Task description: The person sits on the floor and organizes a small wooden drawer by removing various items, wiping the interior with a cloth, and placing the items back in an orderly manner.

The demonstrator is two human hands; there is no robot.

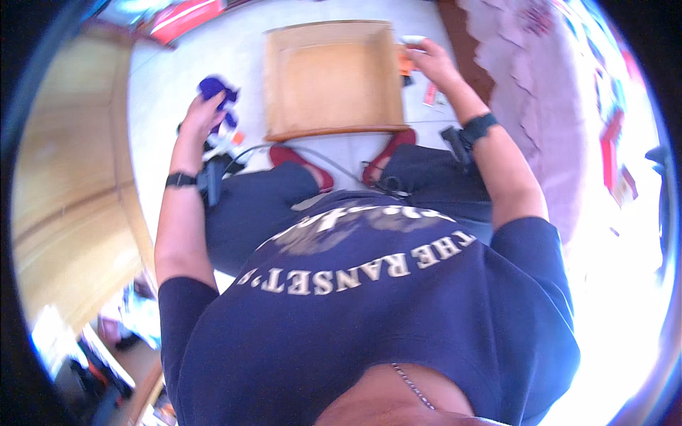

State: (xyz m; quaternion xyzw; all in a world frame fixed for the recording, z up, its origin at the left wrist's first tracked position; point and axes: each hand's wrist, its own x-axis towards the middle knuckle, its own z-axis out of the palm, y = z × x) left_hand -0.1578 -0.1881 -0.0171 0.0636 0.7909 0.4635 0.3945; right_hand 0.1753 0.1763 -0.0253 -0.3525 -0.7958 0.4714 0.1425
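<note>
My left hand [202, 118] grips a dark purple cloth item [217, 90], bunched and soft. It is held left of a wooden drawer [333, 80] whose open top faces up. Below that hand, a small pile of white, orange and black items [232, 142] lies partly hidden by my wrist. My right hand [434, 64] holds a small white object [413, 39] at the drawer's right side; blur hides what it is. Close under those fingers, orange items [405, 61] rest against the drawer's outer right side.
Pale floor tiles [176, 69] surround the drawer. Wooden furniture [74, 160] stands along the left. A pink scalloped cloth [511, 80] hangs at the right. My red-shod feet [301, 160] are at the drawer's near edge, beside a dark cable [319, 154]. A red box [186, 18] lies far left.
</note>
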